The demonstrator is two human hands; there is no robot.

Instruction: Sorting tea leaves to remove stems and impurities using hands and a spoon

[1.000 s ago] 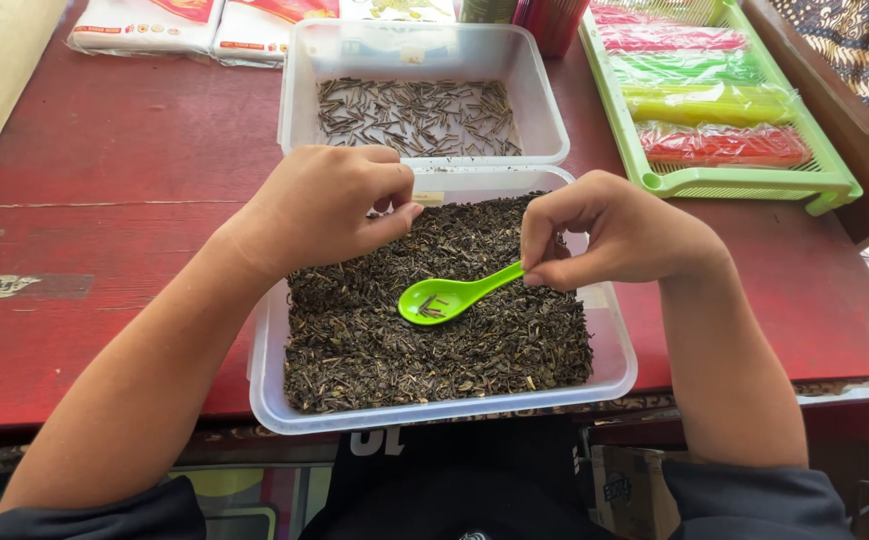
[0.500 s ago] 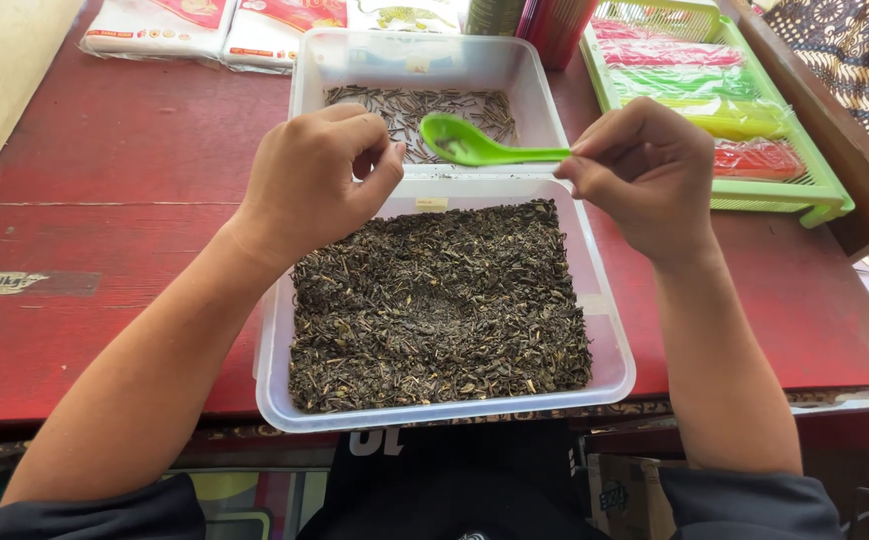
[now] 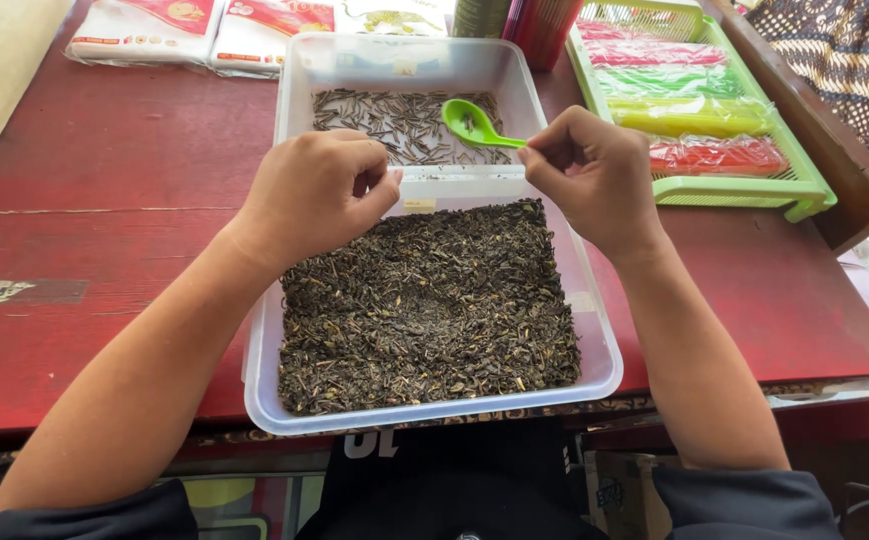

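Above the far tray, upper centre of the frame, the small bright green plastic spoon [image 3: 475, 122] now sits over a thin scatter of seeds. One second back its bowl was down in the near tray's heap; half a second back it was already lifted level over the tray rim. It has since travelled a little further up-frame and tilted, bowl lower than handle.

Right hand [image 3: 595, 175]: pinched narrow on the spoon's handle tip, thumb and forefinger closed around it, other fingers curled. It has risen from centre-right to upper centre-right.

Left hand [image 3: 313, 195]: loosely curled, fingertips bunched near the seam where the two trays meet. Whether anything small sits between the fingertips cannot be told. Position barely changed across the three views.

Near clear plastic rectangular tray [image 3: 260, 370], centre and lower frame: filled with a dense, dark layer of seeds and husk. Far clear plastic tray [image 3: 300, 75], touching it at the upper edge: only a sparse patch of seeds, much bare floor.

Reading: a few seeds show in the spoon's bowl, so the move looks like a carry from the full tray to the sparse one, with very little shifted so far.

Surroundings: dark red wooden table [image 3: 105, 200]; lime green plastic basket [image 3: 805, 195] of coloured wrapped packets, upper right; white printed packets [image 3: 145, 30], upper left.
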